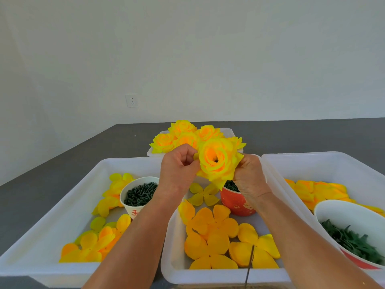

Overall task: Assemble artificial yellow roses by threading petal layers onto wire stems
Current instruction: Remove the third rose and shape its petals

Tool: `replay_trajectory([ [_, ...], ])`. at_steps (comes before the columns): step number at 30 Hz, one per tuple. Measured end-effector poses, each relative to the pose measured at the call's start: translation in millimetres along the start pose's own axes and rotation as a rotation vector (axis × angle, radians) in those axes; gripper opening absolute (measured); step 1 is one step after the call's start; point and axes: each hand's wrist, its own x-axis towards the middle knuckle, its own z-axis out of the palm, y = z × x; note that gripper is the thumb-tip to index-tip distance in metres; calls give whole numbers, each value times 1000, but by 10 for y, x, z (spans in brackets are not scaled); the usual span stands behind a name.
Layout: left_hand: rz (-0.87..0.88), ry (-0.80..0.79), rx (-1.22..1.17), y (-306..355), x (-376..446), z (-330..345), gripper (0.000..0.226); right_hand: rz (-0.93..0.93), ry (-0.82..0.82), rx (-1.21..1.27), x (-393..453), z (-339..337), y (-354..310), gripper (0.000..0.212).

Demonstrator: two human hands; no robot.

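A yellow rose (216,161) with an orange heart is held up between both hands, above the middle tray. My left hand (180,170) pinches its outer petals on the left edge. My right hand (249,176) grips it from the right and underneath, where the stem is hidden. Flat orange-yellow petal layers (210,232) lie in the middle white tray (175,265). More petal layers (93,243) lie in the left white tray (62,205). A thin wire (250,263) stands up at the near edge of the middle tray.
Several finished roses (181,136) fill a far white tray. A white cup of dark green parts (140,193) and a red cup (236,202) stand in the trays. The right tray (325,163) holds petals and a bowl of green leaves (354,236).
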Motion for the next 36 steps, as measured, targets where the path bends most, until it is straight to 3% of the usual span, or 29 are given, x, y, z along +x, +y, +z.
replay_trajectory([
  [5,67,31,-34,13,-16,-1,8,1,44,1,20,-1,25,7],
  [11,43,36,-95,24,-22,-1,18,-22,38,-21,22,-9,15,7],
  [17,-38,95,-157,28,-22,-12,45,-68,-23,-63,5,-4,10,10],
  [22,-172,130,-108,9,2,-20,24,-104,-32,-71,-27,-3,-13,12],
  [27,-305,93,-258,18,6,-51,15,-99,-98,-66,-44,-5,-30,11],
  [33,-276,68,-257,17,8,-77,6,-69,-157,-81,-58,-8,-36,8],
  [36,-164,79,-213,22,0,-69,10,-54,-149,-69,-53,-9,-30,8],
])
